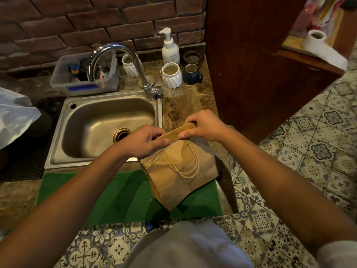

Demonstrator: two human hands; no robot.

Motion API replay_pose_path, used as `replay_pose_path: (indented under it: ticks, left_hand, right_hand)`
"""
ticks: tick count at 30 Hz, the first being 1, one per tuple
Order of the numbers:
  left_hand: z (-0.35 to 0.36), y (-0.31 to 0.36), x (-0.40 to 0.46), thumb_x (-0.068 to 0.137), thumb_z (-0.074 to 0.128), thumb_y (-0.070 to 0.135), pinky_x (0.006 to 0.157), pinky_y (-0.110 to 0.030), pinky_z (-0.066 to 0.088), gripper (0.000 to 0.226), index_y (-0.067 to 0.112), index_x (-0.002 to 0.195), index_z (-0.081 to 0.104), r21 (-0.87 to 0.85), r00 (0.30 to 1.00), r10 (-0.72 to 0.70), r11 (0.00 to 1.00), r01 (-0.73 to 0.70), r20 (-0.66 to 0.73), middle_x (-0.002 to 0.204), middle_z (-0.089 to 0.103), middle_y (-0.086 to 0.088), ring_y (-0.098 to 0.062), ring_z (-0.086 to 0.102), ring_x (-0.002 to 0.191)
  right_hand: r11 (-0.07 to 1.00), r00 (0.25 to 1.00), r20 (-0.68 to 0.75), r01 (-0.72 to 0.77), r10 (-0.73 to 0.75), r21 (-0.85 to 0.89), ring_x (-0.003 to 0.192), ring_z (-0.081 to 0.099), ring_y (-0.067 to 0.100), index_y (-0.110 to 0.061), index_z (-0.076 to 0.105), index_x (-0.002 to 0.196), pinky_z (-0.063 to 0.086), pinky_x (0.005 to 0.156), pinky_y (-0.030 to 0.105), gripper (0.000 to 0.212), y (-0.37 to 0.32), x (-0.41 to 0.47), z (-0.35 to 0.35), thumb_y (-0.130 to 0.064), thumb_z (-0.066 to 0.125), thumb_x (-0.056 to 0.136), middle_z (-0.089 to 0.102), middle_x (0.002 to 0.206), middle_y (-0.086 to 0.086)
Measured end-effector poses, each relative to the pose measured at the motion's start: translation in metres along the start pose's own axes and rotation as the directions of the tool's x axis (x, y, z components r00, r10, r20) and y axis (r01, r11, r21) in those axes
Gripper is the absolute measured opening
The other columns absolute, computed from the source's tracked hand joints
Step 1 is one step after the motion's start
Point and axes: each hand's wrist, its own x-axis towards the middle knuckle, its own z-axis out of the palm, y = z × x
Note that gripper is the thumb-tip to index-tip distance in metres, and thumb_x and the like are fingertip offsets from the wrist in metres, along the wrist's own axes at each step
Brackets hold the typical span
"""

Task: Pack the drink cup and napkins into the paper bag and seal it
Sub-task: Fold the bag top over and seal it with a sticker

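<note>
A brown paper bag stands at the counter's front edge, right of the sink, with its top folded over into a flat strip. Its twine handles hang down the near face. My left hand pinches the left end of the folded strip, and my right hand pinches the right end. Both thumbs press on the fold. The bag's mouth is closed, so nothing inside it shows; no drink cup or napkins are in sight.
A steel sink with a curved tap lies left of the bag. Behind it are a soap pump bottle, white ribbed cups, a blue mug and a plastic tub. A green mat covers the floor below. A wooden panel rises on the right.
</note>
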Motion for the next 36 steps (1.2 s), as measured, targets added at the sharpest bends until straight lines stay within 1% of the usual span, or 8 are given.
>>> replay_pose_path:
  ticks: [4,7,12,17,21,24,30,36]
  left_hand:
    - [-0.001,-0.002,-0.002,0.1,0.064,0.024,0.051,-0.023,0.031,0.025,0.008,0.081,0.067,-0.019,1.0,-0.005,1.0,0.006,0.024,0.06,0.047,0.011,-0.002,0.04,0.052]
    - [-0.001,-0.001,-0.004,0.1,0.063,0.024,0.05,-0.019,0.031,0.022,0.013,0.083,0.069,-0.048,0.999,-0.007,0.999,0.009,0.048,0.058,0.049,0.015,0.0,0.041,0.051]
    - [-0.011,-0.008,-0.01,0.097,0.065,0.038,0.054,-0.03,0.037,0.029,0.013,0.083,0.071,-0.109,0.999,-0.013,0.994,0.017,0.041,0.065,0.055,0.002,-0.01,0.047,0.057]
    - [-0.01,-0.014,-0.021,0.092,0.061,0.05,0.055,-0.031,0.042,0.043,0.009,0.086,0.07,-0.114,1.0,0.01,0.993,-0.01,-0.003,0.07,0.062,-0.016,-0.015,0.053,0.058]
    - [-0.01,-0.025,-0.03,0.091,0.062,0.053,0.057,-0.037,0.039,0.043,0.012,0.083,0.068,-0.146,0.996,-0.036,0.989,0.024,-0.081,0.066,0.056,-0.014,-0.02,0.049,0.058]
    - [-0.007,-0.026,-0.035,0.089,0.063,0.056,0.058,-0.038,0.039,0.043,0.014,0.084,0.069,-0.19,0.989,-0.059,0.981,0.033,-0.132,0.068,0.055,-0.023,-0.026,0.047,0.058]
    - [-0.001,-0.029,-0.044,0.089,0.062,0.057,0.066,-0.056,0.051,0.048,0.009,0.09,0.07,-0.178,0.981,-0.099,0.982,0.068,-0.168,0.083,0.063,-0.031,-0.049,0.06,0.074]
    - [0.001,-0.032,-0.046,0.089,0.061,0.059,0.068,-0.059,0.05,0.05,0.009,0.088,0.069,-0.184,0.973,-0.128,0.979,0.092,-0.191,0.082,0.062,-0.032,-0.051,0.059,0.075]
  right_hand:
    - [0.979,1.0,0.012,-0.03,0.028,0.2,0.066,0.057,0.009,-0.015,0.077,0.079,0.042,0.063,0.031,0.027,0.016,-0.004,-0.006,-0.04,0.086,0.077,0.07,0.071,0.004]
    - [0.929,0.996,0.033,-0.091,0.085,0.359,0.065,0.057,0.01,-0.023,0.077,0.072,0.043,0.064,0.032,0.017,0.028,-0.01,-0.005,-0.037,0.083,0.081,0.065,0.066,-0.004]
    - [0.799,0.944,-0.163,-0.141,0.286,0.585,0.077,0.07,0.011,-0.012,0.081,0.085,0.055,0.083,0.034,0.017,0.057,-0.02,-0.006,-0.026,0.074,0.092,0.078,0.079,0.004]
    - [0.698,0.677,-0.368,-0.305,0.638,0.648,0.097,0.072,0.02,-0.022,0.074,0.104,0.058,0.09,0.04,0.014,0.1,-0.03,0.002,-0.027,0.061,0.101,0.076,0.102,0.004]
    - [0.567,0.534,-0.227,-0.653,0.815,0.502,0.119,0.061,0.034,-0.009,0.065,0.128,0.046,0.094,0.038,0.046,0.142,-0.048,0.02,-0.044,0.06,0.099,0.066,0.129,0.015]
    - [0.493,0.531,-0.093,-0.688,0.842,0.532,0.117,0.06,0.038,-0.003,0.065,0.125,0.049,0.099,0.047,0.049,0.15,-0.054,0.042,-0.043,0.062,0.098,0.065,0.126,0.019]
    - [0.373,0.499,0.024,-0.677,0.866,0.635,0.089,0.062,0.024,-0.001,0.07,0.12,0.045,0.06,0.031,0.036,0.154,-0.047,0.054,-0.029,0.067,0.097,0.068,0.101,0.011]
    - [0.464,0.528,-0.066,-0.672,0.847,0.578,0.085,0.069,0.025,-0.005,0.077,0.098,0.058,0.093,0.043,0.021,0.168,-0.044,0.05,-0.023,0.077,0.089,0.075,0.093,0.012]
